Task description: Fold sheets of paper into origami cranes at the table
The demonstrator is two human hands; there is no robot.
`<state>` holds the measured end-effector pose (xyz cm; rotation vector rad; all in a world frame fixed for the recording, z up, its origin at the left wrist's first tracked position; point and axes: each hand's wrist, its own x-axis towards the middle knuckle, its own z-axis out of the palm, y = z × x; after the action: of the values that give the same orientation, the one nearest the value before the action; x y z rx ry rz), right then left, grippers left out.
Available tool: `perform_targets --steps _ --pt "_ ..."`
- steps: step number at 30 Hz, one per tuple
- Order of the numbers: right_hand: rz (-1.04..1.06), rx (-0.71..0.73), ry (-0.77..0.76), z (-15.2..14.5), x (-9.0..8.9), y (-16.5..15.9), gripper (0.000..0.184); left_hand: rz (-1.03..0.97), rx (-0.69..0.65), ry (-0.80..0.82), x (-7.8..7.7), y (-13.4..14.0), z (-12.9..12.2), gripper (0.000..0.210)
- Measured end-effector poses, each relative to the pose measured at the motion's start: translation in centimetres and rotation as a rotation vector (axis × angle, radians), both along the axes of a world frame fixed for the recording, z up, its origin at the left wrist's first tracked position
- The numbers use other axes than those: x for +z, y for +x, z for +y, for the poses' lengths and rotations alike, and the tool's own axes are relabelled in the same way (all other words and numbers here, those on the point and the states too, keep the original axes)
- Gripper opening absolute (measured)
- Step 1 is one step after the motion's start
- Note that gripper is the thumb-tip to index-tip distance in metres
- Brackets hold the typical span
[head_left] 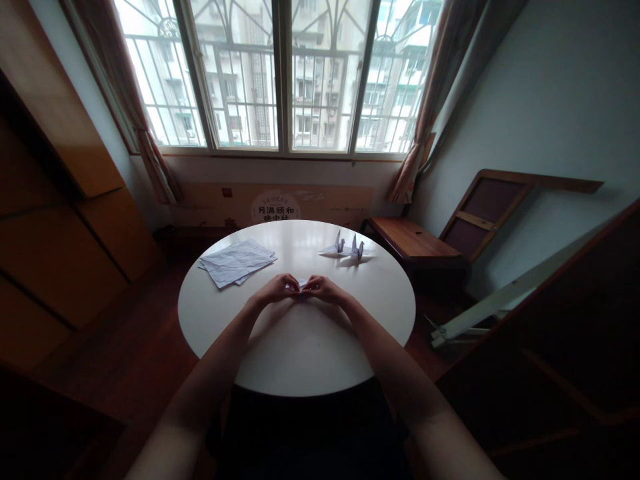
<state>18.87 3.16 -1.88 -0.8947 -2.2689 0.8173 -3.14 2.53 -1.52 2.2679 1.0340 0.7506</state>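
Over the middle of the round white table (pixel 300 347), my left hand (pixel 279 288) and my right hand (pixel 323 288) meet at a small piece of folded white paper (pixel 302 285). Fingers of both hands are closed on it from either side, and they hide most of its shape. Beyond my right hand stand two folded paper cranes, one paper crane (pixel 339 244) just left of the other paper crane (pixel 357 249). To the far left of my left hand lies a loose stack of creased paper sheets (pixel 239 260).
A long printed cardboard box (pixel 210 203) stands behind the table under the barred window (pixel 285 87). At the right are a low wooden bench (pixel 415 239) and a leaning wooden frame (pixel 483 213). Wooden cabinets (pixel 100 233) line the left side.
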Motion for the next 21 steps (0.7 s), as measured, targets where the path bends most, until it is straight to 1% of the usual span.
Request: perform_targets --steps 5,10,15,17,21 --pt "-0.059 -0.068 0.044 0.06 0.05 -0.44 0.019 0.024 0.079 0.015 0.05 0.19 -0.13 0.021" --pt "-0.069 -0.144 0.087 0.11 -0.34 -0.81 0.016 0.032 0.114 0.056 0.24 0.57 -0.39 0.021" --pt "-0.112 -0.206 0.12 0.06 -0.43 -0.81 0.014 0.078 0.191 0.052 0.62 0.86 -0.84 0.021" --pt "-0.095 -0.214 0.104 -0.01 -0.39 -0.79 0.014 0.083 0.19 0.06 0.64 0.89 -0.93 0.017" --pt "-0.068 -0.203 0.095 -0.03 -0.31 -0.74 0.015 0.068 0.144 0.089 0.27 0.85 -0.77 0.013"
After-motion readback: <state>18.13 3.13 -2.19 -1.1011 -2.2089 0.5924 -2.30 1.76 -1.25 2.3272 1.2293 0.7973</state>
